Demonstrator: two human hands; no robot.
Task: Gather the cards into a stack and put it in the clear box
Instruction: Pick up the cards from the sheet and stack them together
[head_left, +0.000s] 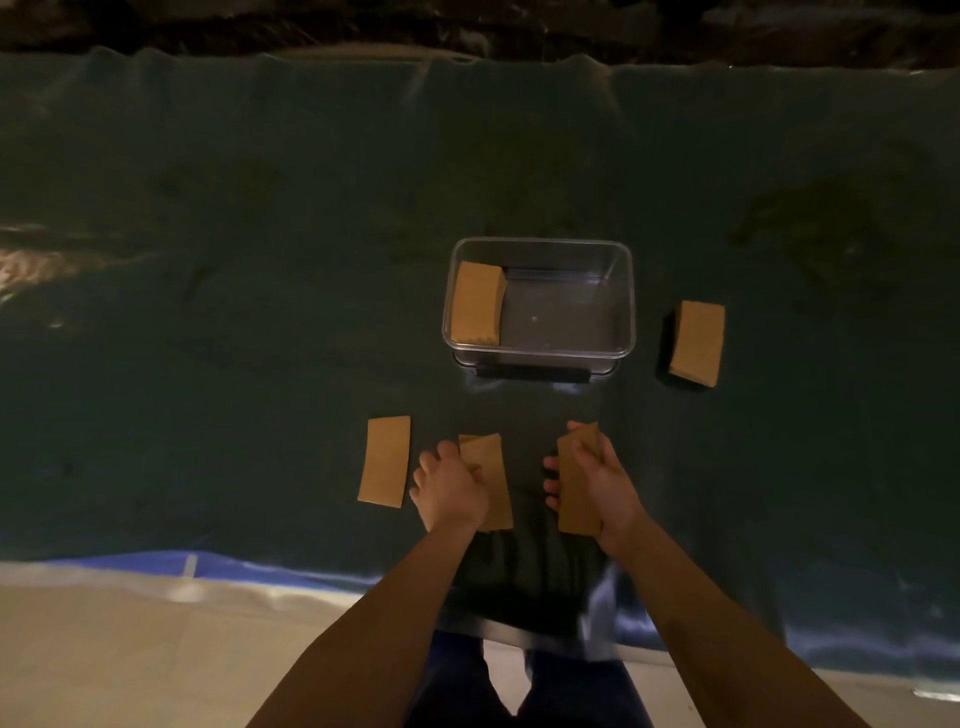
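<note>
Tan cardboard cards lie on a dark green cloth. My right hand (597, 480) grips a small stack of cards (571, 499), held upright on its long edge just below the clear box (540, 353). My left hand (449, 486) rests on another small pile of cards (493, 483), fingers curled over its left edge. One single card (384, 461) lies flat to the left of that hand. Inside the box, a card stack (475, 304) leans against the left wall. To the right of the box sits a further stack (696, 343).
The green cloth (260, 260) covers the table and hangs over its near edge, where a blue strip (156, 564) and a pale floor (104, 649) show. The far edge of the cloth meets a dark background.
</note>
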